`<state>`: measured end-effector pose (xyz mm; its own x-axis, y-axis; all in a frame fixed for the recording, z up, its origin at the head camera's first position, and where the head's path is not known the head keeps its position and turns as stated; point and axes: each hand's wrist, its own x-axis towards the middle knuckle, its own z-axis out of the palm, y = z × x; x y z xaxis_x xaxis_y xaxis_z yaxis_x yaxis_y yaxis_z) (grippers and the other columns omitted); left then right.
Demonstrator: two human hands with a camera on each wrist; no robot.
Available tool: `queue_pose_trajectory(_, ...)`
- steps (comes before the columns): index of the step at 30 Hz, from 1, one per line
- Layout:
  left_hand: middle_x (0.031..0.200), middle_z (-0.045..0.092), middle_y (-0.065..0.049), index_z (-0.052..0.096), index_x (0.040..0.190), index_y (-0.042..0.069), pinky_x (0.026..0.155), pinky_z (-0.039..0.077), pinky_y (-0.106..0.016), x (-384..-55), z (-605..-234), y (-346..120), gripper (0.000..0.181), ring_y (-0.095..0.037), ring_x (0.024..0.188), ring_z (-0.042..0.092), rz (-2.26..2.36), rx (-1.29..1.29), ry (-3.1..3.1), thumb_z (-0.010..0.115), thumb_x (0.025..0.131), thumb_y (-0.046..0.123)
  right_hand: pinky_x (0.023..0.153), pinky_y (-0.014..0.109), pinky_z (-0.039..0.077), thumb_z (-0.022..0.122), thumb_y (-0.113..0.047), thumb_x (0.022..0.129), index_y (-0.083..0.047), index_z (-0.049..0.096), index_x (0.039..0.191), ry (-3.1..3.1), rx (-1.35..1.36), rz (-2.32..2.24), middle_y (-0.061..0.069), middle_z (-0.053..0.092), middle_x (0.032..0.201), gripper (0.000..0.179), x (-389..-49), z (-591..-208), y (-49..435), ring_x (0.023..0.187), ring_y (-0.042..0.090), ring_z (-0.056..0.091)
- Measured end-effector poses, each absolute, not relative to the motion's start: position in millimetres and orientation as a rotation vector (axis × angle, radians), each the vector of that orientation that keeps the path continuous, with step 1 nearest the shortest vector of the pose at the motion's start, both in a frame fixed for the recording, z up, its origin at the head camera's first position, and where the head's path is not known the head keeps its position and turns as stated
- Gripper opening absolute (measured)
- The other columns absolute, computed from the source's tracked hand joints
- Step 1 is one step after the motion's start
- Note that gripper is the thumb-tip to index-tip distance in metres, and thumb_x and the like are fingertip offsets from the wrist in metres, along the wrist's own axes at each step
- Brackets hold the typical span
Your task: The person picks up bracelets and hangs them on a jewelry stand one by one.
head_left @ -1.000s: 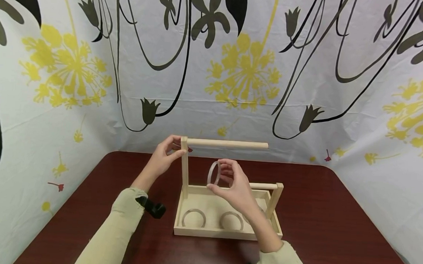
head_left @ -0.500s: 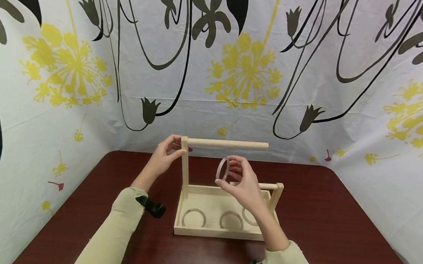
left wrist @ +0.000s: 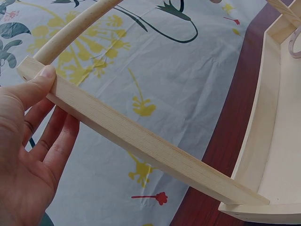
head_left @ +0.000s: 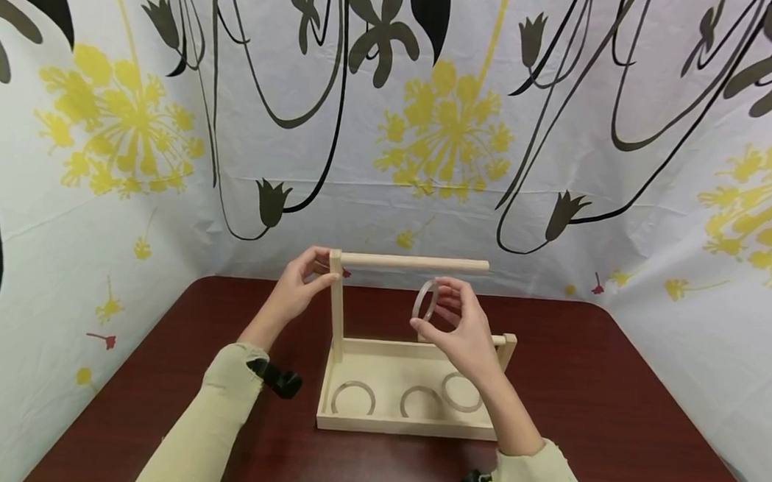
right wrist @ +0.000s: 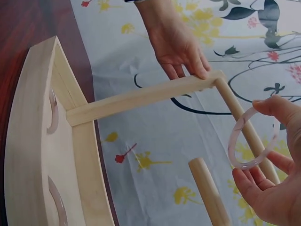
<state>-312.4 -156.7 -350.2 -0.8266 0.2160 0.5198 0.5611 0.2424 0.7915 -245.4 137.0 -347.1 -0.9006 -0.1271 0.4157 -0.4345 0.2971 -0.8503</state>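
My left hand (head_left: 298, 287) pinches the top of a wooden upright post (left wrist: 141, 132), thumb in front and fingers behind. This post belongs to a pale wooden bangle stand with a shallow tray (head_left: 408, 427). A long upper rod (head_left: 418, 262) runs rightward from the post's top to a free end. My right hand (head_left: 463, 330) holds a pale, translucent bangle (right wrist: 232, 143) on edge between thumb and fingertips, just below the upper rod's right half in the head view. Three more bangles lie in the tray: one at left (head_left: 354, 383), one in the middle (head_left: 422, 388), one at right (head_left: 460, 409).
A shorter lower rod (right wrist: 207, 188) extends from a short post (head_left: 507, 351) on the tray's right; my right hand partly hides it in the head view. The stand sits on a dark red-brown table (head_left: 248, 439). A flower-patterned cloth (head_left: 378, 159) hangs behind and at both sides.
My right hand has moved right and slightly up with the bangle, uncovering the tray's right-hand bangle. My left hand has stayed on the post.
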Motion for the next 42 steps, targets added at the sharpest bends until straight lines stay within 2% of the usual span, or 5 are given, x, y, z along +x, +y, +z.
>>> queue_pose_trajectory(14,0.111,0.063,-0.026,0.056,0.125,-0.003,0.087,0.052,-0.029,-311.0,-353.4,-158.5,0.032,-0.009,0.099,0.06,-1.61,-0.712,-2.219,0.064,0.095,0.002,0.105,0.034,0.048,0.082,-0.008,0.081,-0.003,0.042,0.141,-2.251,0.427,1.59,0.019,0.051,0.135,0.073,-247.0,-337.5,159.0,0.126,0.03,0.053)
queue_pose_trajectory(21,0.112,0.064,-0.024,0.056,0.126,-0.002,0.087,0.052,-0.029,-309.1,-352.3,-158.5,0.032,-0.016,0.102,0.061,-1.595,-0.709,-2.228,0.064,0.096,0.004,0.102,0.022,0.048,0.082,-0.011,0.082,-0.003,0.04,0.144,-2.228,0.371,1.531,0.018,0.049,0.134,0.075,-246.9,-331.0,169.5,0.125,0.029,0.053)
queue_pose_trajectory(26,0.113,0.063,-0.025,0.056,0.126,-0.002,0.089,0.052,-0.034,-308.9,-351.4,-158.5,0.031,-0.022,0.103,0.062,-1.588,-0.707,-2.233,0.064,0.096,0.004,0.099,0.014,0.047,0.082,-0.008,0.081,-0.004,0.043,0.142,-2.184,0.344,1.503,0.017,0.05,0.131,0.073,-248.7,-329.8,174.8,0.121,0.027,0.054)
queue_pose_trajectory(36,0.112,0.065,-0.025,0.056,0.126,-0.002,0.089,0.052,-0.034,-311.3,-354.1,-157.2,0.031,-0.015,0.1,0.063,-1.599,-0.725,-2.225,0.063,0.096,0.004,0.097,0.012,0.046,0.079,-0.007,0.082,-0.006,0.042,0.143,-2.197,0.259,1.444,0.015,0.048,0.131,0.071,-251.3,-328.5,188.2,0.121,0.024,0.053)
queue_pose_trajectory(42,0.113,0.064,-0.025,0.056,0.126,-0.002,0.092,0.051,-0.043,-311.6,-352.0,-157.0,0.032,-0.026,0.104,0.062,-1.602,-0.701,-2.236,0.064,0.096,0.005,0.095,0.009,0.045,0.08,-0.009,0.082,-0.006,0.042,0.144,-2.192,0.259,1.46,0.015,0.048,0.135,0.073,-253.6,-325.6,192.2,0.122,0.023,0.053)
